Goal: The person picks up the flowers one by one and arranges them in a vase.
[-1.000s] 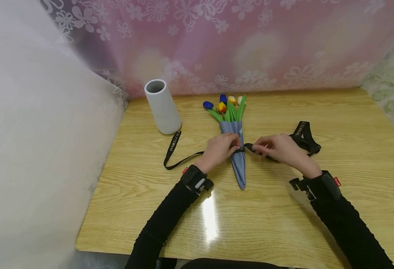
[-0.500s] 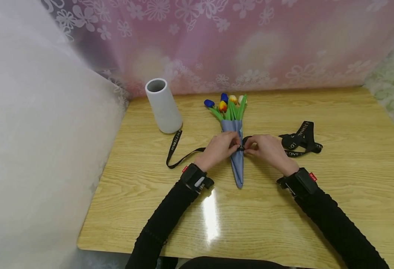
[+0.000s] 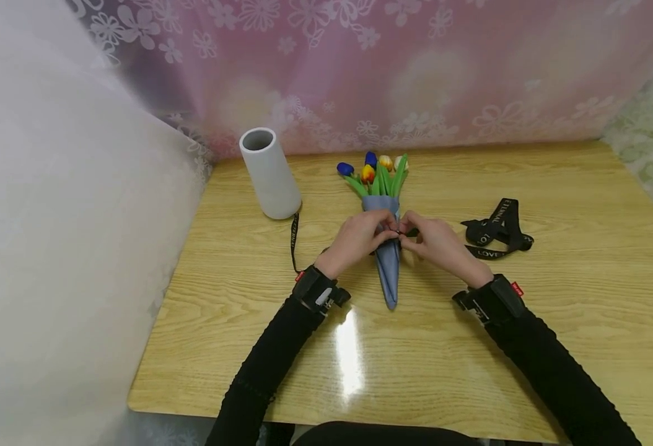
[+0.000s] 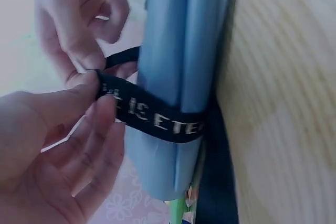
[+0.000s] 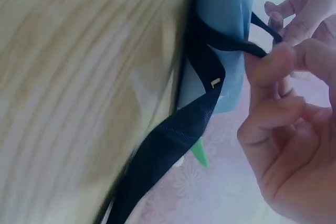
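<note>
A bunch of artificial tulips [image 3: 368, 172], blue, orange-yellow and white, lies on the table in a blue-grey wrapper [image 3: 386, 272]. Around the wrapper's middle passes a black ribbon [image 4: 157, 119] with white lettering. My left hand [image 3: 360, 238] pinches the ribbon between thumb and fingertip above the wrapper. From the other side, my right hand [image 3: 440, 244] pinches it too, fingertips meeting the left ones. In the right wrist view, the ribbon [image 5: 168, 135] crosses itself beside the wrapper and trails along the table. Part of the left tail is hidden under my left wrist.
A white vase [image 3: 273, 179] stands at the back left, with one ribbon end near its base. More ribbon [image 3: 499, 229] lies in loose folds to the right. Behind the wooden table [image 3: 443, 371] hangs a pink floral curtain [image 3: 360, 74].
My right hand has moved left from the loose ribbon to the wrapper, meeting my left hand. Both hands have shifted slightly up the wrapper. The left ribbon tail has been drawn inward.
</note>
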Demonstrator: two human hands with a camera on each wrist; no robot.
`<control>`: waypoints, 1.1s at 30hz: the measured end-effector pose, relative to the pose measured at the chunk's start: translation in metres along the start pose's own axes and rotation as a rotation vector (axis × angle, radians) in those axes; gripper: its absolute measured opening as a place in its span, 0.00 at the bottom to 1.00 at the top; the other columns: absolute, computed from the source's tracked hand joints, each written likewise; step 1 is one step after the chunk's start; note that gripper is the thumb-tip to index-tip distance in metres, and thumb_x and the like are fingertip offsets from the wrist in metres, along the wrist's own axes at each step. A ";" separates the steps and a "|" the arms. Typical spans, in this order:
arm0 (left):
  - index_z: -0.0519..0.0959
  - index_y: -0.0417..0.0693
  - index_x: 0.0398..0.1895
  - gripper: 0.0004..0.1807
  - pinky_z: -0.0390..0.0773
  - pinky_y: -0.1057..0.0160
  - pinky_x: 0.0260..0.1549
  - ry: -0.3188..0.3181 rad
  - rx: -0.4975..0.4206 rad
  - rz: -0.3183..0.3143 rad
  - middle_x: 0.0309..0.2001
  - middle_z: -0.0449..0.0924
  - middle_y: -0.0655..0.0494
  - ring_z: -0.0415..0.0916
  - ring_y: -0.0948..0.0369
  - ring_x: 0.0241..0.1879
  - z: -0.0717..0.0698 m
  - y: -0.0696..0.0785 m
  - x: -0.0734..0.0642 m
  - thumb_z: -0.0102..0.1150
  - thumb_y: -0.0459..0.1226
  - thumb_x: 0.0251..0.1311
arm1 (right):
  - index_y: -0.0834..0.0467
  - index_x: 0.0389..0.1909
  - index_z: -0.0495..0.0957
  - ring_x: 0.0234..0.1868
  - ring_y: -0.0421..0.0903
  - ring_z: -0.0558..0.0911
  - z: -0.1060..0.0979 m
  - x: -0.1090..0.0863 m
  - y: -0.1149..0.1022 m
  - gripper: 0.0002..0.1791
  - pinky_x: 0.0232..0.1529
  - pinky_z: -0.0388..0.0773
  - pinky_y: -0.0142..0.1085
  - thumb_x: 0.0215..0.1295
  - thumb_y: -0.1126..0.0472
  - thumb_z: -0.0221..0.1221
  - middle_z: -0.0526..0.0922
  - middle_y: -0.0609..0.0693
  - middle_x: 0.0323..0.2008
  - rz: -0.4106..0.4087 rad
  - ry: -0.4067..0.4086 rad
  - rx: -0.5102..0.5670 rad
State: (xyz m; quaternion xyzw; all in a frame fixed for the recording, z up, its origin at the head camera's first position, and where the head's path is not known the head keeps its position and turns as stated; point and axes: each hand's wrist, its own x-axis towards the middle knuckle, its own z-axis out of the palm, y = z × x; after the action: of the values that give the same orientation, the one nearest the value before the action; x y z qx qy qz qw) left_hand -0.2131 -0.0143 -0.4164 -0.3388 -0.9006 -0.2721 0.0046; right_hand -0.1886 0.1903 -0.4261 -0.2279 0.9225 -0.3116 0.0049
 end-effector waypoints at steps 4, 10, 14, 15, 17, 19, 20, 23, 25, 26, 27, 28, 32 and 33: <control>0.81 0.52 0.43 0.07 0.72 0.69 0.25 -0.013 0.017 -0.032 0.35 0.82 0.58 0.76 0.64 0.28 -0.003 -0.004 -0.001 0.61 0.44 0.71 | 0.59 0.47 0.72 0.24 0.43 0.77 0.003 0.001 0.001 0.07 0.25 0.73 0.35 0.74 0.62 0.58 0.85 0.58 0.40 0.007 -0.072 0.104; 0.80 0.52 0.41 0.06 0.72 0.67 0.27 -0.036 0.083 -0.086 0.37 0.82 0.57 0.75 0.63 0.29 -0.017 -0.016 -0.006 0.59 0.43 0.72 | 0.56 0.42 0.79 0.31 0.44 0.79 -0.003 -0.004 0.004 0.08 0.31 0.72 0.38 0.72 0.55 0.63 0.85 0.49 0.34 0.044 -0.123 0.033; 0.80 0.51 0.39 0.05 0.72 0.66 0.26 -0.074 0.088 -0.140 0.39 0.83 0.57 0.75 0.62 0.30 -0.030 -0.026 -0.011 0.59 0.42 0.72 | 0.55 0.40 0.82 0.26 0.41 0.77 -0.014 -0.011 0.008 0.08 0.27 0.67 0.36 0.70 0.54 0.64 0.85 0.47 0.32 0.070 -0.157 -0.054; 0.80 0.51 0.39 0.05 0.72 0.66 0.26 -0.084 0.091 -0.149 0.40 0.83 0.57 0.75 0.62 0.30 -0.033 -0.029 -0.012 0.59 0.41 0.73 | 0.54 0.40 0.83 0.25 0.41 0.76 -0.017 -0.012 0.009 0.09 0.27 0.67 0.36 0.70 0.53 0.65 0.85 0.46 0.32 0.075 -0.171 -0.070; 0.80 0.51 0.39 0.05 0.71 0.65 0.26 -0.099 0.098 -0.175 0.39 0.83 0.56 0.75 0.61 0.30 -0.038 -0.034 -0.014 0.59 0.40 0.73 | 0.54 0.38 0.83 0.24 0.40 0.75 -0.022 -0.015 0.011 0.09 0.27 0.67 0.35 0.69 0.52 0.66 0.84 0.46 0.30 0.084 -0.211 -0.095; 0.80 0.50 0.38 0.05 0.70 0.65 0.26 -0.107 0.114 -0.200 0.38 0.83 0.56 0.76 0.61 0.31 -0.043 -0.039 -0.016 0.59 0.40 0.72 | 0.54 0.37 0.83 0.24 0.41 0.73 -0.028 -0.018 0.013 0.10 0.28 0.66 0.35 0.68 0.51 0.66 0.82 0.45 0.28 0.099 -0.253 -0.112; 0.80 0.50 0.38 0.05 0.71 0.65 0.27 -0.112 0.124 -0.212 0.38 0.83 0.56 0.76 0.61 0.32 -0.044 -0.041 -0.017 0.60 0.39 0.72 | 0.54 0.37 0.82 0.23 0.41 0.73 -0.031 -0.019 0.013 0.09 0.27 0.65 0.36 0.68 0.51 0.66 0.81 0.45 0.27 0.108 -0.269 -0.117; 0.81 0.50 0.39 0.06 0.73 0.64 0.29 -0.107 0.132 -0.232 0.40 0.83 0.55 0.77 0.60 0.34 -0.047 -0.043 -0.019 0.61 0.42 0.71 | 0.53 0.36 0.82 0.21 0.42 0.71 -0.036 -0.020 0.014 0.07 0.25 0.62 0.36 0.70 0.54 0.65 0.80 0.45 0.25 0.083 -0.265 -0.146; 0.81 0.50 0.43 0.09 0.76 0.63 0.32 -0.080 0.102 -0.205 0.44 0.83 0.54 0.79 0.60 0.36 -0.046 -0.040 -0.019 0.61 0.45 0.71 | 0.52 0.36 0.82 0.19 0.41 0.69 -0.037 -0.017 0.012 0.06 0.24 0.61 0.35 0.71 0.54 0.64 0.80 0.45 0.25 0.041 -0.225 -0.167; 0.82 0.50 0.47 0.12 0.78 0.63 0.34 -0.063 0.078 -0.181 0.47 0.83 0.53 0.79 0.60 0.37 -0.045 -0.037 -0.017 0.60 0.46 0.71 | 0.52 0.37 0.81 0.19 0.41 0.69 -0.037 -0.015 0.009 0.06 0.24 0.60 0.35 0.71 0.54 0.63 0.80 0.44 0.25 0.016 -0.204 -0.179; 0.81 0.50 0.50 0.14 0.78 0.63 0.35 -0.043 0.050 -0.152 0.50 0.82 0.52 0.79 0.60 0.37 -0.043 -0.033 -0.016 0.60 0.48 0.71 | 0.52 0.37 0.81 0.19 0.40 0.68 -0.036 -0.012 0.006 0.06 0.23 0.60 0.35 0.71 0.54 0.63 0.80 0.44 0.25 -0.011 -0.182 -0.188; 0.81 0.49 0.54 0.17 0.79 0.64 0.36 -0.026 0.024 -0.114 0.52 0.81 0.52 0.79 0.60 0.38 -0.040 -0.028 -0.014 0.59 0.49 0.71 | 0.52 0.37 0.81 0.19 0.40 0.68 -0.036 -0.010 0.002 0.06 0.23 0.60 0.35 0.71 0.54 0.63 0.79 0.44 0.25 -0.035 -0.164 -0.196; 0.79 0.52 0.60 0.21 0.78 0.68 0.35 -0.014 -0.053 -0.003 0.52 0.83 0.55 0.80 0.63 0.36 -0.030 -0.007 -0.009 0.59 0.51 0.71 | 0.54 0.43 0.82 0.20 0.40 0.70 -0.033 -0.001 -0.017 0.07 0.25 0.65 0.36 0.72 0.55 0.62 0.83 0.49 0.31 -0.097 -0.111 -0.192; 0.79 0.53 0.60 0.20 0.77 0.69 0.32 -0.024 -0.060 0.007 0.50 0.84 0.56 0.79 0.64 0.34 -0.028 -0.003 -0.008 0.59 0.50 0.71 | 0.55 0.45 0.82 0.20 0.40 0.70 -0.032 0.000 -0.021 0.08 0.25 0.65 0.36 0.73 0.55 0.62 0.84 0.50 0.33 -0.109 -0.102 -0.190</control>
State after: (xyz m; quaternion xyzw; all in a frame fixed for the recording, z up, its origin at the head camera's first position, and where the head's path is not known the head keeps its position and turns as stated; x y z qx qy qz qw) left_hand -0.2134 -0.0353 -0.3958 -0.3450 -0.8909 -0.2949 -0.0154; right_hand -0.1844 0.1938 -0.3878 -0.2925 0.9327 -0.2105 0.0133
